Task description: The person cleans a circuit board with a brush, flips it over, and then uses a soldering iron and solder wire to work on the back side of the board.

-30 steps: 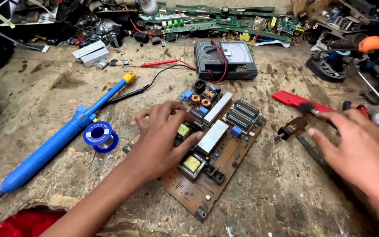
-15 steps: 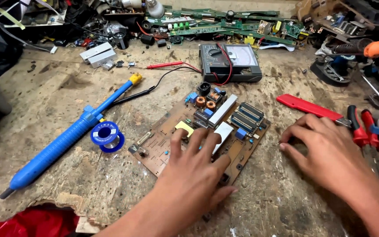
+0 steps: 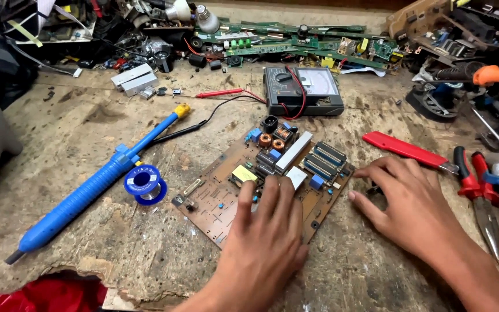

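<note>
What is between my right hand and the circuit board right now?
Nothing visible. The right hand lies flat on the bench at the circuit board's right edge, fingertips about touching it, while the left hand already rests on the board.

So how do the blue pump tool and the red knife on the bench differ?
The blue pump tool lies left of the circuit board, long, thick and yellow-tipped; the red knife lies right of it, shorter, flat and slim. The right hand rests near the knife; no hand is near the pump. Both lie slanted on the bench.
</note>
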